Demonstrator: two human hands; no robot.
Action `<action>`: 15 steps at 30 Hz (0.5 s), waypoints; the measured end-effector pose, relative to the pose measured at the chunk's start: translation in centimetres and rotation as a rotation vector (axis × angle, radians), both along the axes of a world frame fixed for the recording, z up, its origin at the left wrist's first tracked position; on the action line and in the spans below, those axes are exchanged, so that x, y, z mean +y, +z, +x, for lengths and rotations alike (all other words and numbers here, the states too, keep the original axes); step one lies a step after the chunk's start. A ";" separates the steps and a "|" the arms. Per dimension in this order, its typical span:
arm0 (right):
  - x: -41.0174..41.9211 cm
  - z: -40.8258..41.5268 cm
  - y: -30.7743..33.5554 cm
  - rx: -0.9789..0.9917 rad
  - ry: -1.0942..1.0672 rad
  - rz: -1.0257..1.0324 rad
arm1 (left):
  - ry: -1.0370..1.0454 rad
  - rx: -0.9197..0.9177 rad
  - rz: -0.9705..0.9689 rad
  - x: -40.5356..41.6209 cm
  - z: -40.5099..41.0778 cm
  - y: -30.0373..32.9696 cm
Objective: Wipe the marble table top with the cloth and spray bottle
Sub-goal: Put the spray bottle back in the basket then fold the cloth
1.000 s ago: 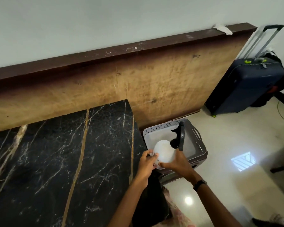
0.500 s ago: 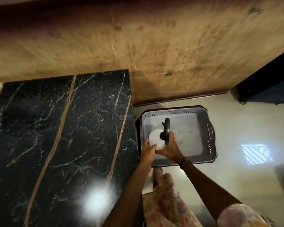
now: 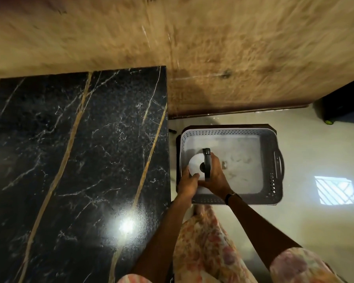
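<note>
The black marble table top (image 3: 76,152) with gold and white veins fills the left of the view. To its right, a white spray bottle (image 3: 195,165) with a black trigger head stands inside a grey perforated basket (image 3: 273,170). My left hand (image 3: 187,183) grips the bottle's left side. My right hand (image 3: 217,176) wraps the bottle from the right, fingers by the trigger head. No cloth shows in the frame.
The basket rests on a low dark stand on the pale tiled floor (image 3: 307,221). A worn wooden panel (image 3: 213,48) rises behind the table and basket. A dark suitcase corner (image 3: 343,107) sits at the far right. A lamp glare marks the marble near its front.
The view has tilted down, so the wall and suitcase top left the frame. Both hands have lowered the bottle into the basket and still hold it.
</note>
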State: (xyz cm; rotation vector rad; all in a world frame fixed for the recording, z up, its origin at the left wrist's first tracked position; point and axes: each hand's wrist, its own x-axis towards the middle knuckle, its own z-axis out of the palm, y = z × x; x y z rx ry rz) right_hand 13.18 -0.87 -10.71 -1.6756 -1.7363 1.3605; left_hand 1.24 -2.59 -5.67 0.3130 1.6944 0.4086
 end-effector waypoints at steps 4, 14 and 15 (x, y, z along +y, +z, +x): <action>0.0 0.4 0.8 -0.102 0.072 0.084 | 0.016 0.003 0.038 -0.2 0.1 1.6; -3.8 2.2 11.5 -0.202 -0.239 0.454 | 0.038 -0.062 0.370 -4.5 -1.8 11.6; -4.2 1.8 12.7 -0.185 -0.248 0.494 | 0.036 -0.080 0.409 -5.0 -2.4 12.5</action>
